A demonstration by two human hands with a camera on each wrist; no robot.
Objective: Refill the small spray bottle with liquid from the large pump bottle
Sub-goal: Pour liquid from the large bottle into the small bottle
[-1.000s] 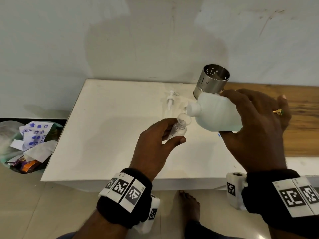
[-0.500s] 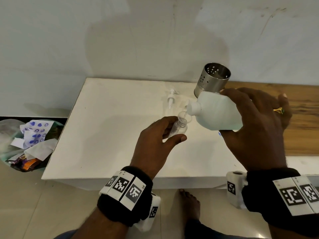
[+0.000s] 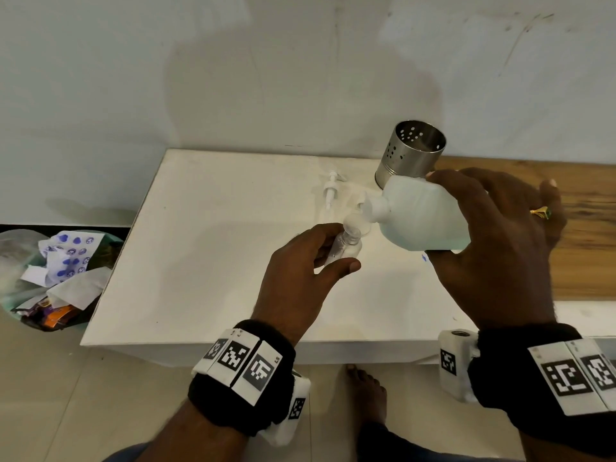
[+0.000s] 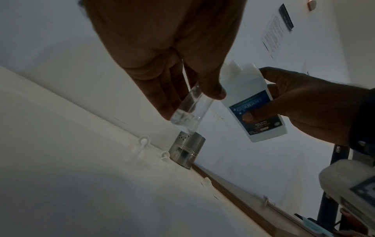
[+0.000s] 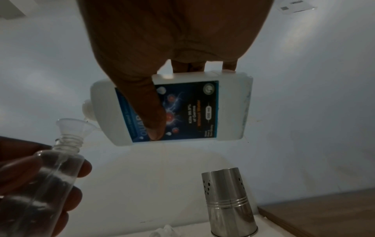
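My left hand (image 3: 313,261) grips a small clear spray bottle (image 3: 345,250) (image 5: 58,165) above the white table (image 3: 206,255), with a small clear funnel (image 5: 72,126) (image 3: 356,225) in its neck. My right hand (image 3: 493,248) holds the large white bottle (image 3: 423,216) (image 5: 172,109) (image 4: 251,102) tipped on its side, its open neck (image 3: 375,210) over the funnel. A drop of liquid hangs at the neck in the right wrist view. The pump head (image 3: 331,191) lies on the table behind them.
A perforated steel cup (image 3: 411,151) (image 5: 229,202) stands at the table's back, just behind the large bottle. A wooden surface (image 3: 586,228) adjoins on the right. A bin of paper waste (image 3: 56,275) sits on the floor to the left.
Both hands and bottles hold almost the same pose; the large bottle's neck has stayed over the funnel while it pours.
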